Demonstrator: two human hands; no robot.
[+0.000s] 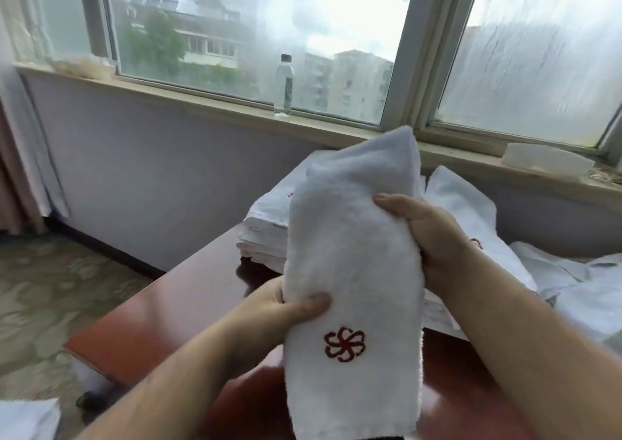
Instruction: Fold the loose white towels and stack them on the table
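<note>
A long white towel [353,271] held up in the air over the red-brown table [161,311], gripped from both sides.

On the table's far side a heap of loose towels [572,288] lies to the right, and a stack of folded towels [266,234] stands behind the raised one, partly hidden by it. The held towel hangs as a narrow doubled strip and touches neither pile. The right hand [427,234] clasps its right edge high up, thumb laid across the front, the fingers hidden behind the cloth. The left hand [279,308] clasps the left edge lower down, thumb pressed on the front and fingers curled round the back. Just below that thumb is a red flower emblem [344,344]. A clear bottle [283,86] stands on the windowsill beyond.
</note>
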